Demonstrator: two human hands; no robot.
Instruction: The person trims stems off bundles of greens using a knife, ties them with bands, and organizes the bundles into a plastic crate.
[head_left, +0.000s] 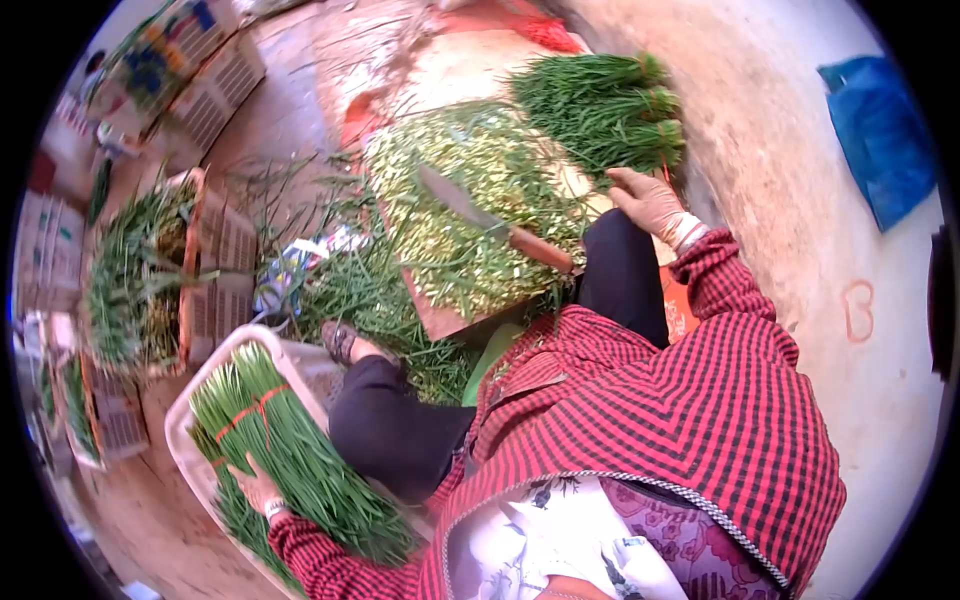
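Observation:
My left hand (259, 487) lies against a long bundle of green chives (310, 458) tied with red bands, its thumb and visible fingers apart. This bundle rests in a pale plastic crate (190, 455) beside my left leg, with more chives under it. Over by my right knee, my right hand (645, 202) is open and holds nothing. Just beyond its fingers are several tied chive bundles (600, 110), cut ends to the right. A knife (462, 200) with a wooden handle lies on a heap of pale chive trimmings (440, 150) covering a board (440, 322) in front of me.
An orange crate (215, 240) full of loose green leaves stands at the left, with other crates (215, 90) behind. Leaf scraps (350, 285) litter the floor around my foot. A blue plastic bag (880, 140) lies at far right, beyond the pale wall edge (740, 130).

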